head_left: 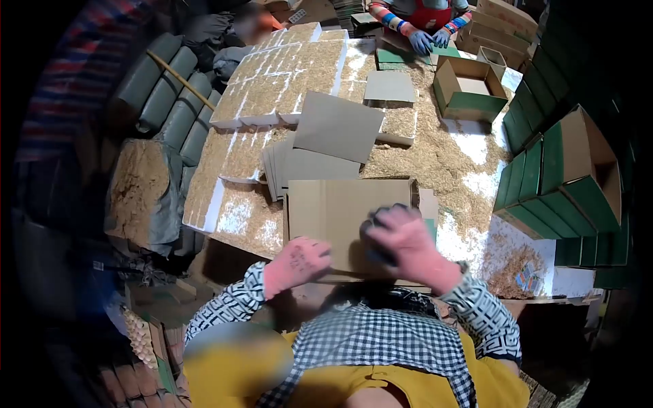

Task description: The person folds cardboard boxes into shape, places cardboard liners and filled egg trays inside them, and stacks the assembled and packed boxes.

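Both my hands wear pink gloves. My left hand [297,262] rests with curled fingers on the near left edge of a flat brown cardboard sheet [340,211] that lies on the table in front of me. My right hand [408,245] presses on the sheet's near right part, its fingers bent around a small dark object that I cannot make out. A stack of similar cardboard sheets [299,166] lies just beyond, with one sheet [338,126] propped on top.
White trays [286,75] filled with sawdust-like chaff cover the table's far left. Loose chaff [442,156] is spread over the table. Green boxes [564,177] stand stacked at right. Another person's blue-gloved hands [428,39] work at the far end near an open box [469,88].
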A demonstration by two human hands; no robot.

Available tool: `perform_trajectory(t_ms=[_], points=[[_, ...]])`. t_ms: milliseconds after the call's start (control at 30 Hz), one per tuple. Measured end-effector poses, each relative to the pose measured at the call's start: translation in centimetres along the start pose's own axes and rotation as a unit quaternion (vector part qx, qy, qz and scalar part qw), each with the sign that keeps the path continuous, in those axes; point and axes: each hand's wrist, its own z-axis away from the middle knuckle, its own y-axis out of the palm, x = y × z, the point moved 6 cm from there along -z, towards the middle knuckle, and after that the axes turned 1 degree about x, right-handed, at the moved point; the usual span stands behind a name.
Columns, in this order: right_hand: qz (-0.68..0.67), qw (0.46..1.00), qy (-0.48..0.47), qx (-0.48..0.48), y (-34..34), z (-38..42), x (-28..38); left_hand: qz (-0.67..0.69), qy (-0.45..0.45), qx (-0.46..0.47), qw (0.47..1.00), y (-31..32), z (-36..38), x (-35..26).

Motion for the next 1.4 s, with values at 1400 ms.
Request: perform_trajectory(t_ms=[1400], points=[[-0.291, 0.653, 0.278, -0.641, -32.0, 48.8, -29.8, 0.048, 0.034, -0.23, 0.971, -0.1, -47.5, -18.9]])
